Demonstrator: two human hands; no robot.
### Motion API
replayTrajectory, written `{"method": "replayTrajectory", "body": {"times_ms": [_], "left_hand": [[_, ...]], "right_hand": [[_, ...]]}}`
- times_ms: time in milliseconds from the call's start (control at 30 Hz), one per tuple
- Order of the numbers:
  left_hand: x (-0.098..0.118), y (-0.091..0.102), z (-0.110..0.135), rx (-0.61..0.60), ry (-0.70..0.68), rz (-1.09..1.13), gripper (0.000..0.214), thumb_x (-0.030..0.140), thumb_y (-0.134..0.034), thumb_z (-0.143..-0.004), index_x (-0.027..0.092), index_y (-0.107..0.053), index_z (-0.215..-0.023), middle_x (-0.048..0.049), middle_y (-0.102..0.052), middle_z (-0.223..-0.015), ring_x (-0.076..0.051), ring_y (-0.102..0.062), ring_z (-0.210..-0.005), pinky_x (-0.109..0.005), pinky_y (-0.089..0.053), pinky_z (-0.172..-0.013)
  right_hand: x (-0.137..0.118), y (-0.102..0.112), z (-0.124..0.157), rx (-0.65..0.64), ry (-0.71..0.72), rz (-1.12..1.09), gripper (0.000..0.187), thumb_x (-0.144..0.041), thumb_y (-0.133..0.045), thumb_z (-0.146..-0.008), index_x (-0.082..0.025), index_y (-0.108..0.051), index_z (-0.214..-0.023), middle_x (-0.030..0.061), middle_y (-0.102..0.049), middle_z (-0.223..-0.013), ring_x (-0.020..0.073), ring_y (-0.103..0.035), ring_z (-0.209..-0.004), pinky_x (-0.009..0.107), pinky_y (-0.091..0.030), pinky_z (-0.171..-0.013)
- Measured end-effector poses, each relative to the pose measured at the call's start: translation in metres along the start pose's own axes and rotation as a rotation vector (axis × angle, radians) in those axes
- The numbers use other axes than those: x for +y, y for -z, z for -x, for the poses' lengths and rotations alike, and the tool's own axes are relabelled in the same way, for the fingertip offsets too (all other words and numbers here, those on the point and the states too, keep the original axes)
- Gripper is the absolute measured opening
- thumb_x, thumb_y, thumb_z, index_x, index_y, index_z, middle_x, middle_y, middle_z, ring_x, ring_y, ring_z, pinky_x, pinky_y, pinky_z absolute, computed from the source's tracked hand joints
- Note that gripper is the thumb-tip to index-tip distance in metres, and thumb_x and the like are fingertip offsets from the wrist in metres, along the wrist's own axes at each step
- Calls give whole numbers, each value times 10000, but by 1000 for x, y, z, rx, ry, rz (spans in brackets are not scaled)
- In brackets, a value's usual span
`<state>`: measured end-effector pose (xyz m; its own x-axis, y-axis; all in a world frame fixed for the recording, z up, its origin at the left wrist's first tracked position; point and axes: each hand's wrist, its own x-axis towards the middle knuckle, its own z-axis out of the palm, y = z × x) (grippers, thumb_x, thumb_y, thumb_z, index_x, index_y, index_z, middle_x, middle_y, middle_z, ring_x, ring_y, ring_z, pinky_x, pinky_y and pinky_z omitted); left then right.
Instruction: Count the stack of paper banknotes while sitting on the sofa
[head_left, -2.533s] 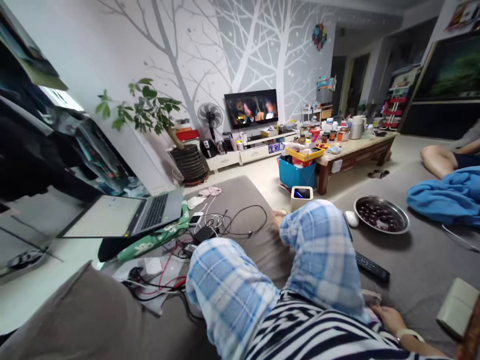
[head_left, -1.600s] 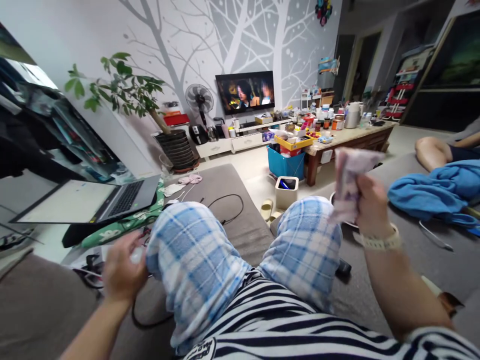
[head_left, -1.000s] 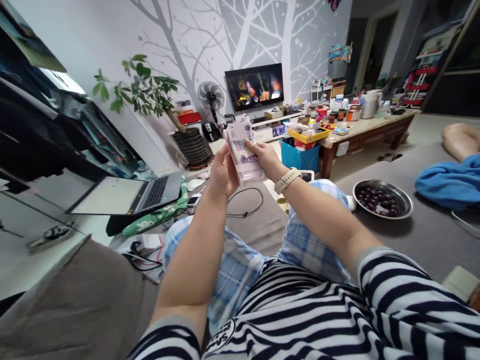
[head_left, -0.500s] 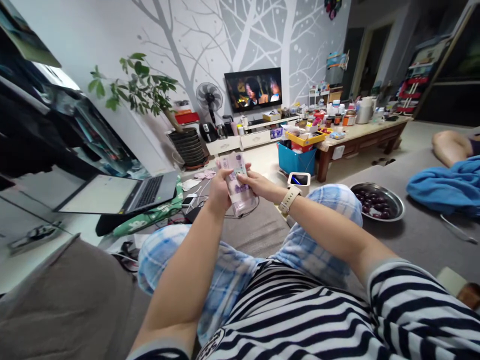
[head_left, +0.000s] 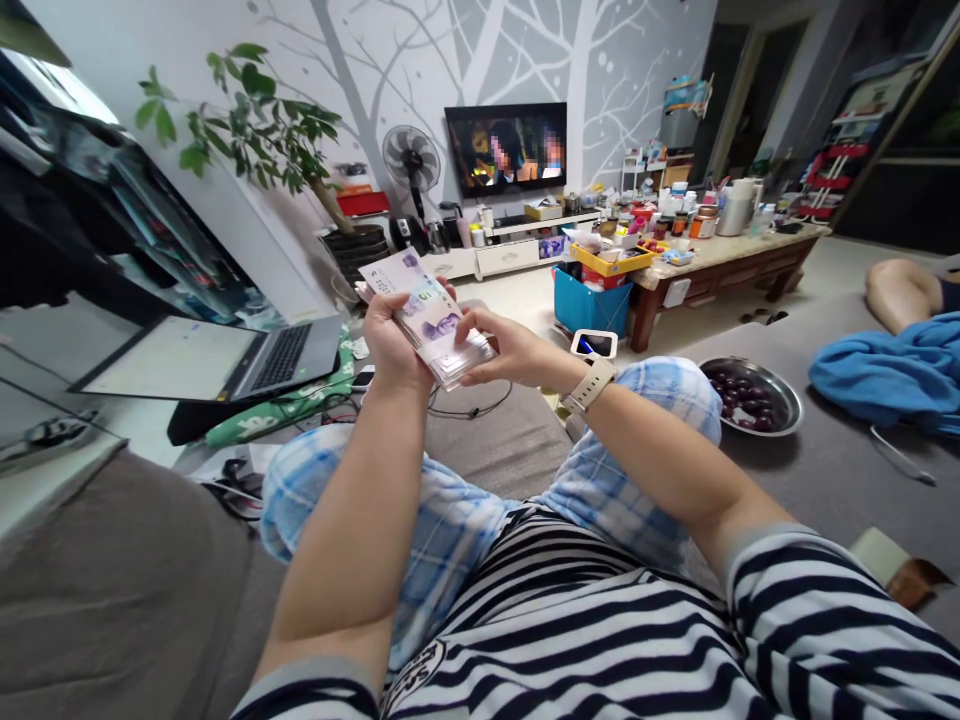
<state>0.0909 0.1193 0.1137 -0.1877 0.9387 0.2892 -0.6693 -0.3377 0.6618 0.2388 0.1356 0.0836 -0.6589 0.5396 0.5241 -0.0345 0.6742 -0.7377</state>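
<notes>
Grey sofa (head_left: 495,435), centre of frame: banknotes (head_left: 424,320) are held above it, gripped in the left hand (head_left: 397,345), its fingers curled round the wad. Right hand (head_left: 504,350) pinches the near end, fingertips (head_left: 466,330) on the notes. Top notes lie slightly fanned; the rest remain stacked.

Free air above banknotes (head_left: 427,320), around left hand (head_left: 397,345) and right hand (head_left: 499,345). Below: plaid knees (head_left: 630,440). Far: thin cable (head_left: 472,410) on grey sofa cushion (head_left: 495,440). Left: laptop (head_left: 281,357). Right: metal bowl (head_left: 787,400).

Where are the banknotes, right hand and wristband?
Banknotes (head_left: 420,318): head view, on the top note.
Right hand (head_left: 499,345): head view, on its back.
Wristband (head_left: 589,387): head view, on its strap.
</notes>
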Motion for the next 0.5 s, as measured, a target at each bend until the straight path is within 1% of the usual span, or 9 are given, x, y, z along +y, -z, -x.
{"method": "replayTrajectory", "body": {"times_ms": [100,167,267,333,433,500], "left_hand": [[1,-3,4,-27,-51,-4,380,338,-424,-731,184,-618,-1020,-88,-676,-839,-288,-602,-1047,-430,-521,-810],[2,-4,6,-51,-65,-61,411,418,-405,-761,201,-621,-1036,-95,-682,-899,-286,-594,-1073,-408,-520,-789],[5,-5,9,-74,-66,-139,453,504,-390,-777,220,-627,-1038,-96,-684,-1009,-287,-575,-1105,-385,-510,-776],[8,-7,12,-97,-61,-147,481,529,-382,-779,212,-624,-1048,-90,-682,-1045,-289,-555,-1128,-384,-494,-791],[14,-11,16,-128,-46,-147,519,541,-359,-782,211,-609,-1095,-64,-675,-1093,-286,-511,-1174,-395,-465,-820],[17,-13,19,-80,-9,-167,523,539,-338,-785,241,-597,-1127,-32,-669,-1109,-266,-499,-1185,-391,-449,-829]], "right_hand": [[-3,1,0,-2,-15,-115,428,-280,-796,-606,-194,-502,-904,34,-527,-1059,168,-500,-982,289,-438,-802],[-5,1,0,-26,-54,-245,420,-267,-794,-605,-200,-491,-888,27,-550,-1022,155,-533,-934,286,-463,-769],[-7,0,-1,-61,-110,-393,412,-240,-795,-602,-204,-490,-876,8,-577,-908,129,-555,-812,274,-487,-705],[-8,0,-2,-58,-115,-454,414,-231,-808,-586,-197,-509,-872,5,-577,-884,120,-555,-786,264,-495,-691],[-12,3,-2,-63,-120,-565,432,-235,-823,-565,-188,-534,-883,7,-569,-905,114,-563,-793,247,-503,-692],[-14,5,-1,-91,-137,-630,441,-236,-825,-566,-185,-542,-900,1,-564,-905,105,-567,-783,233,-501,-685]]}}
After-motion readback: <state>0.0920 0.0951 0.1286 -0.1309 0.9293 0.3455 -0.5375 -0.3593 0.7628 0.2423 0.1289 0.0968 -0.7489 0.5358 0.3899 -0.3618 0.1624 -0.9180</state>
